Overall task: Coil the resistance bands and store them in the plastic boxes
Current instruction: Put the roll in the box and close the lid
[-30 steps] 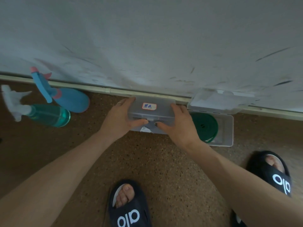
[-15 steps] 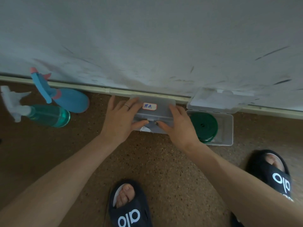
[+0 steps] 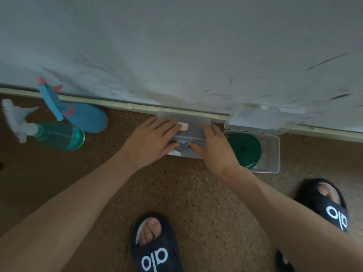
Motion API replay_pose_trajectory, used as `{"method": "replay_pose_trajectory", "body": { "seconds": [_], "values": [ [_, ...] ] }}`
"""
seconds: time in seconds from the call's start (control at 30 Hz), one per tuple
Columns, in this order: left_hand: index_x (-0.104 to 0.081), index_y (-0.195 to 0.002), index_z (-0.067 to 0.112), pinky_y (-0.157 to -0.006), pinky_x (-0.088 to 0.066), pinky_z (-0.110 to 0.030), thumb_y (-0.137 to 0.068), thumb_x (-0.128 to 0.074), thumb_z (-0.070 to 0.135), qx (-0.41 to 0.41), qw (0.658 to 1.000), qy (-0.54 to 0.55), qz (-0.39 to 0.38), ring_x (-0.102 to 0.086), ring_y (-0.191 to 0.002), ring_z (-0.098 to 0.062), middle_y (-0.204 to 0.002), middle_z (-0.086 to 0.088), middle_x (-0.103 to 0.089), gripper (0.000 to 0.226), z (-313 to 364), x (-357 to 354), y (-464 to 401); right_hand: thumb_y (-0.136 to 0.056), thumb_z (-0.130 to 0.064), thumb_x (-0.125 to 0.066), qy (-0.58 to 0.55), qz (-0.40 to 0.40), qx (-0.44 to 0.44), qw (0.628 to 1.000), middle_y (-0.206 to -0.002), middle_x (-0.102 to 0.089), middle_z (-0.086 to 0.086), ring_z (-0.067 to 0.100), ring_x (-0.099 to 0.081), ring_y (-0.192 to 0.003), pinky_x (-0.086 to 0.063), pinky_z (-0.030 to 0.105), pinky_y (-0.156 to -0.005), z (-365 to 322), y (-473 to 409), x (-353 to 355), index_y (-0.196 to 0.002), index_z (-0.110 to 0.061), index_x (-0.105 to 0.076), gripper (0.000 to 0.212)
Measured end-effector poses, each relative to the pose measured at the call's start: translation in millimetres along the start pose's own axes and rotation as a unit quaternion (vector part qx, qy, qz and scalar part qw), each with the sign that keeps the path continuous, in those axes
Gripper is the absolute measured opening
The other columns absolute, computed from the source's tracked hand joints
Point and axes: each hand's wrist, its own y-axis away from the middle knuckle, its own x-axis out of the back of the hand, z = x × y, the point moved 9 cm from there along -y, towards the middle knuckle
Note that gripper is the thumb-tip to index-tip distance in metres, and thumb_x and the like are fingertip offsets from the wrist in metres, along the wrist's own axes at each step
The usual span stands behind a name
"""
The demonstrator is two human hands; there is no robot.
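A: What lies at the far left?

B: A teal spray bottle (image 3: 57,136) with a white trigger head lies on its side on the speckled brown floor (image 3: 188,193). Just behind it, near the pale skirting strip (image 3: 117,104) at the foot of the white wall (image 3: 176,46), lies a blue spray bottle (image 3: 86,119) with a pink-trimmed trigger.

A: And the hands?

B: The left hand (image 3: 151,140) lies flat on the lid of the closed plastic box (image 3: 193,132), fingers straight and spread, a thin ring on one finger; the fingers partly cover the red-edged label (image 3: 184,125). Its thumb reaches toward the front edge of the lid. The right hand (image 3: 215,147) rests on the right end of the same lid, fingers extended, thumb pointing at the front latch. Neither hand is curled round anything. What is inside that box I cannot tell.

A: What sits further right?

B: An open plastic box (image 3: 273,154) stands just beside the closed one, its lid (image 3: 261,119) tipped back against the wall. A coiled green resistance band (image 3: 244,148) lies inside it, toward its left side.

A: And lower down?

B: Two feet in black slides with white lettering: one (image 3: 155,246) at bottom centre, the other (image 3: 326,205) at the right.
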Motion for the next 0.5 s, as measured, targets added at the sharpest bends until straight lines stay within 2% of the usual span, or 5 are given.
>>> {"method": "replay_pose_trajectory", "body": {
  "seconds": [0.07, 0.13, 0.2, 0.4, 0.5],
  "values": [
    [-0.053, -0.144, 0.005, -0.115, -0.041, -0.047, -0.101, -0.053, 0.049, 0.005, 1.000, 0.000, -0.029, -0.054, -0.133, -0.032, -0.144, -0.015, -0.058, 0.061, 2.3, -3.6, 0.4, -0.100, -0.041, -0.063, 0.016, -0.014, 0.004, 1.000, -0.157, -0.039, 0.011, 0.032, -0.050, -0.134, -0.049, 0.039, -0.106, -0.7, -1.6, 0.8, -0.156, -0.016, -0.032, 0.069],
    [-0.049, -0.145, 0.004, -0.116, -0.038, -0.044, -0.087, -0.069, 0.057, 0.006, 0.998, -0.016, -0.060, -0.051, -0.134, -0.032, -0.146, -0.014, -0.055, 0.081, 5.2, -7.0, 0.1, -0.100, -0.040, -0.063, 0.023, -0.021, 0.007, 0.999, -0.156, -0.039, 0.012, 0.032, -0.050, -0.133, -0.048, 0.039, -0.106, -0.4, -3.2, 0.3, -0.156, -0.015, -0.032, 0.069],
    [-0.048, -0.144, 0.002, -0.115, -0.039, -0.043, -0.077, -0.081, 0.055, 0.011, 0.997, -0.026, -0.068, -0.053, -0.134, -0.033, -0.145, -0.016, -0.055, 0.092, 5.7, -8.7, -0.3, -0.100, -0.039, -0.064, 0.019, -0.020, 0.006, 1.000, -0.154, -0.040, 0.011, 0.032, -0.050, -0.134, -0.048, 0.040, -0.106, 0.3, -3.8, 0.4, -0.155, -0.015, -0.032, 0.068],
    [-0.048, -0.141, -0.003, -0.113, -0.042, -0.050, -0.078, -0.085, 0.044, -0.002, 0.997, -0.050, -0.058, -0.054, -0.131, -0.041, -0.143, -0.025, -0.054, 0.087, 10.3, -12.7, 3.7, -0.099, -0.035, -0.068, 0.048, -0.005, 0.024, 0.999, -0.158, -0.032, 0.014, 0.034, -0.047, -0.137, -0.050, 0.041, -0.108, -3.8, -1.8, -3.8, -0.159, -0.014, -0.022, 0.079],
    [-0.045, -0.132, 0.004, -0.106, -0.046, -0.053, -0.076, -0.086, 0.037, -0.009, 0.995, -0.066, -0.071, -0.053, -0.125, -0.042, -0.137, -0.023, -0.052, 0.077, 17.3, -13.3, -1.6, -0.097, -0.027, -0.069, 0.113, -0.002, 0.056, 0.992, -0.159, -0.023, 0.019, 0.038, -0.049, -0.134, -0.055, 0.042, -0.099, -2.9, 3.8, -12.7, -0.158, -0.015, -0.022, 0.078]
  ]
}}
